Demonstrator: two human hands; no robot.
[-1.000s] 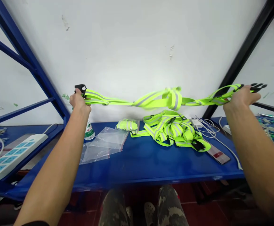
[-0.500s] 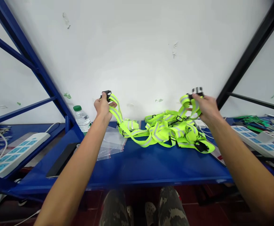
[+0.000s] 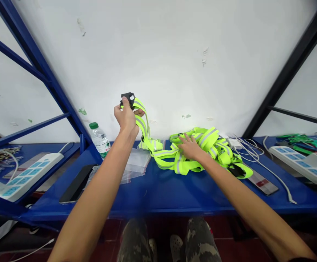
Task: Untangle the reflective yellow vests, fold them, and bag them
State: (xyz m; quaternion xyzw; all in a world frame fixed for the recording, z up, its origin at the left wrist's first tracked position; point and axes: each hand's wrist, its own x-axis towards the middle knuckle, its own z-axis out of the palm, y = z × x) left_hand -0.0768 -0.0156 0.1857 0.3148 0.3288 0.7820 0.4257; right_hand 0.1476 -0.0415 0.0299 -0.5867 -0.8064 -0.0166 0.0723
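My left hand (image 3: 127,118) is raised at the left and closed around a black plastic buckle (image 3: 127,100). From it a neon-yellow reflective strap (image 3: 145,125) with a grey stripe curves down to the shelf. The strap runs into a tangled heap of yellow reflective straps (image 3: 210,145) with black adjusters. On the left part of this heap rests my right hand (image 3: 190,147), its fingers spread over the straps. What lies under its palm is hidden.
Clear plastic bags (image 3: 136,162), a water bottle (image 3: 100,140) and a black phone (image 3: 76,183) are on the blue shelf (image 3: 164,198) at left. Another phone (image 3: 263,182) and white cables (image 3: 253,153) lie at right. Power strips (image 3: 29,174) flank both sides. A wall stands behind.
My right hand has let go of its raised buckle end and come down leftward onto the strap heap. My left hand has risen slightly, still holding its buckle.
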